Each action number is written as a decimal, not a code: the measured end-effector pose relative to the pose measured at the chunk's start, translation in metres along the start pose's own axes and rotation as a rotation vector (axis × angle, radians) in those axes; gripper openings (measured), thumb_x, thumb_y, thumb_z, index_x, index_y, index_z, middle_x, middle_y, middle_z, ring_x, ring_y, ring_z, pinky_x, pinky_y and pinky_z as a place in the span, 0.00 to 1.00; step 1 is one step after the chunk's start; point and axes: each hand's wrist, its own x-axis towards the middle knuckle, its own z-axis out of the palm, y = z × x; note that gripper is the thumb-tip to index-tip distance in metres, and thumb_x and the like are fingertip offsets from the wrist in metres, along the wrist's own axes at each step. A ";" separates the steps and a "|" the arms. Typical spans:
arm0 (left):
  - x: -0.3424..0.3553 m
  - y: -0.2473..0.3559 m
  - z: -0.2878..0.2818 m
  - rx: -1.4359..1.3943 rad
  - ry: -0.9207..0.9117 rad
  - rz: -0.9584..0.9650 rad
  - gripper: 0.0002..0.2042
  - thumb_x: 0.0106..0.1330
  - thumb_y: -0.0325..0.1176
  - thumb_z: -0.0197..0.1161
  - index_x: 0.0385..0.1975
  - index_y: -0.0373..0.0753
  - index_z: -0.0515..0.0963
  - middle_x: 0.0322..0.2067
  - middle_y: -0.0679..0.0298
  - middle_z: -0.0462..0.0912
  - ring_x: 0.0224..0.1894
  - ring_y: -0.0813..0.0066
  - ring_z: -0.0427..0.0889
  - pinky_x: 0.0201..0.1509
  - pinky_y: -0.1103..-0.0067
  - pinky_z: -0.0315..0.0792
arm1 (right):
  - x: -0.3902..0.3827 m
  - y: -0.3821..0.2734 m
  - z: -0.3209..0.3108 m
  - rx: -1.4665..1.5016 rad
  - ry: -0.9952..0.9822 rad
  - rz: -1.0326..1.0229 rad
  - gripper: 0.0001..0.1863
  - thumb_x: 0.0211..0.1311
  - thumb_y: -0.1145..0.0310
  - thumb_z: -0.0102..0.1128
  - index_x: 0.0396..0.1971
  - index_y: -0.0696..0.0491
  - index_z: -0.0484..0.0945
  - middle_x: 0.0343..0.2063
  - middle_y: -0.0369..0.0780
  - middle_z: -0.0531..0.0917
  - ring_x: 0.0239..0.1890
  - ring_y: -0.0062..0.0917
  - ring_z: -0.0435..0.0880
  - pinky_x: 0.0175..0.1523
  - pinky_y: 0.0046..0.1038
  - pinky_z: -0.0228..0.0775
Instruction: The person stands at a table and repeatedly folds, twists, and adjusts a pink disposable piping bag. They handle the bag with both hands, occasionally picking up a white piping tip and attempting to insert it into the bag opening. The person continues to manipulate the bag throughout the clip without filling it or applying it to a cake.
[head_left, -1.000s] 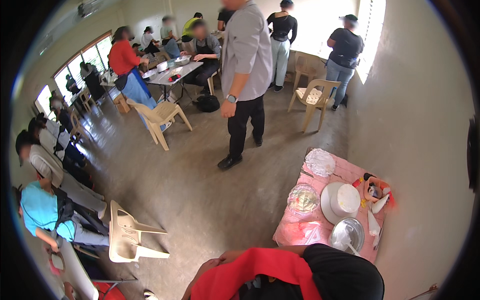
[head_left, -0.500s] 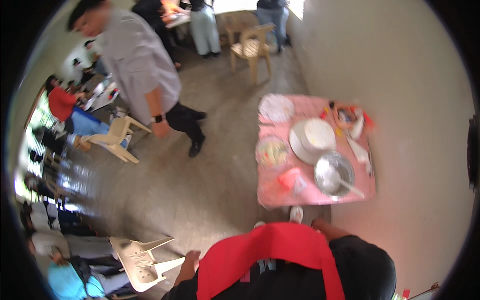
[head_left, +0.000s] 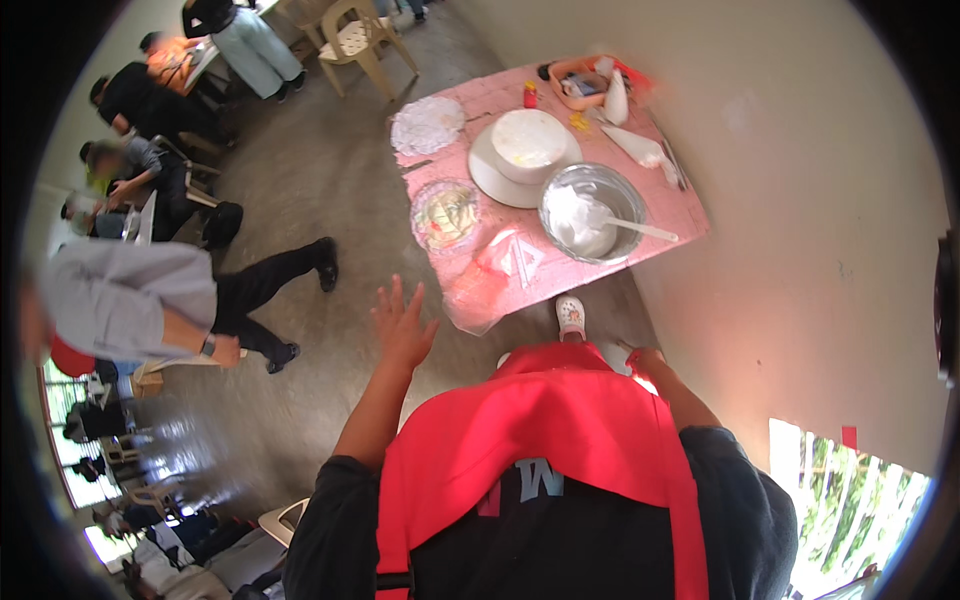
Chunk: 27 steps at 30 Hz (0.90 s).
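Left hand [head_left: 404,328] near frame centre, fingers [head_left: 396,292] spread, just left of bag [head_left: 475,295], right hand [head_left: 647,362] at apron [head_left: 530,412] edge, its fingers unclear, bowl [head_left: 627,200] upper right.

From the spread left hand [head_left: 403,328], smooth grey floor [head_left: 345,190] leaves passage at eleven o'clock; a pink-covered rectangular table [head_left: 675,208] blocks two, a grey-shirted person [head_left: 130,300] nine.

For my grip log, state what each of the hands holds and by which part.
The left hand is open and holds nothing. The right hand, near the red apron, is too unclear to tell.
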 end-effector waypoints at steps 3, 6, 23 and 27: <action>0.029 0.014 0.045 -0.389 0.041 0.025 0.38 0.55 0.48 0.63 0.64 0.40 0.58 0.66 0.40 0.44 0.67 0.40 0.47 0.67 0.54 0.46 | 0.019 0.031 0.017 -0.303 0.107 -0.180 0.10 0.52 0.69 0.57 0.33 0.41 0.84 0.38 0.36 0.83 0.44 0.28 0.81 0.48 0.29 0.73; 0.044 0.035 0.066 -0.481 0.039 0.073 0.42 0.53 0.50 0.65 0.63 0.32 0.56 0.63 0.33 0.46 0.66 0.38 0.49 0.67 0.60 0.49 | 0.022 0.035 0.012 -0.076 0.184 -0.017 0.09 0.53 0.65 0.57 0.34 0.43 0.83 0.38 0.36 0.83 0.44 0.29 0.81 0.49 0.31 0.73; 0.068 0.083 0.051 -0.260 -0.233 0.112 0.52 0.43 0.47 0.72 0.64 0.30 0.48 0.59 0.36 0.54 0.62 0.40 0.54 0.65 0.60 0.54 | 0.125 0.020 0.033 0.070 0.278 0.076 0.15 0.49 0.64 0.64 0.40 0.46 0.81 0.37 0.39 0.84 0.39 0.33 0.83 0.44 0.32 0.77; 0.085 0.096 0.055 -0.241 -0.227 0.205 0.51 0.43 0.46 0.73 0.64 0.30 0.48 0.59 0.38 0.54 0.62 0.41 0.55 0.64 0.60 0.55 | 0.153 0.023 0.053 0.389 0.475 0.057 0.13 0.51 0.63 0.62 0.38 0.49 0.82 0.31 0.41 0.84 0.37 0.32 0.84 0.41 0.32 0.76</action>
